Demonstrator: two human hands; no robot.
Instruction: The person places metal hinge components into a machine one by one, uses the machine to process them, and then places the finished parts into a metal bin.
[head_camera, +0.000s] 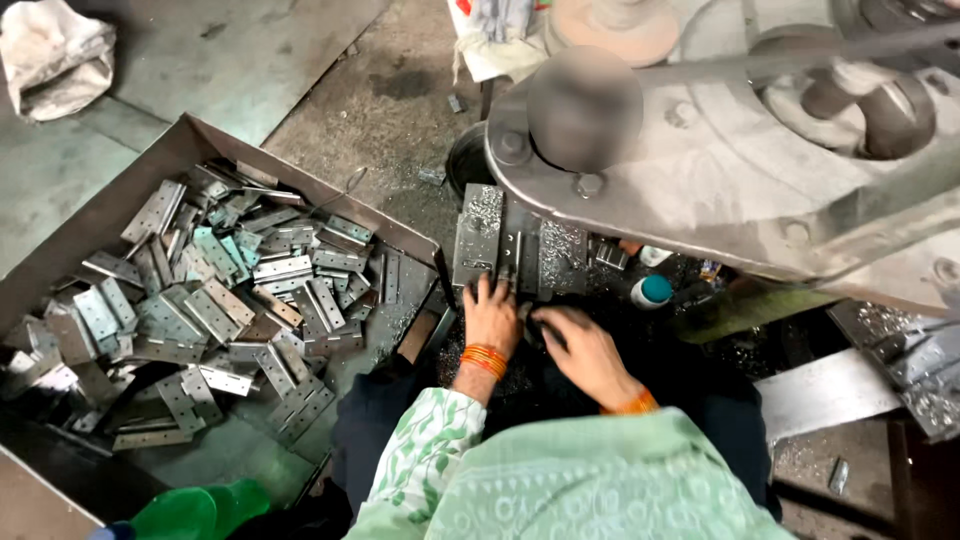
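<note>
From a metal tray (60, 265) heaped with flat, perforated steel hinges (215, 310), we pass to our left hand (490, 315), fingers spread flat against the press's steel die block (500, 245), then our right hand (580, 350), fingers curled over something small we cannot make out.

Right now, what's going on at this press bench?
A person sits at a heavy grey press, both hands down at its die block. The left hand rests at the block's front edge; the right hand is beside it, fingers curled over something small and dark that cannot be made out. To the left, a metal tray holds a loose pile of flat hinge plates. Metal shavings litter the block.
</note>
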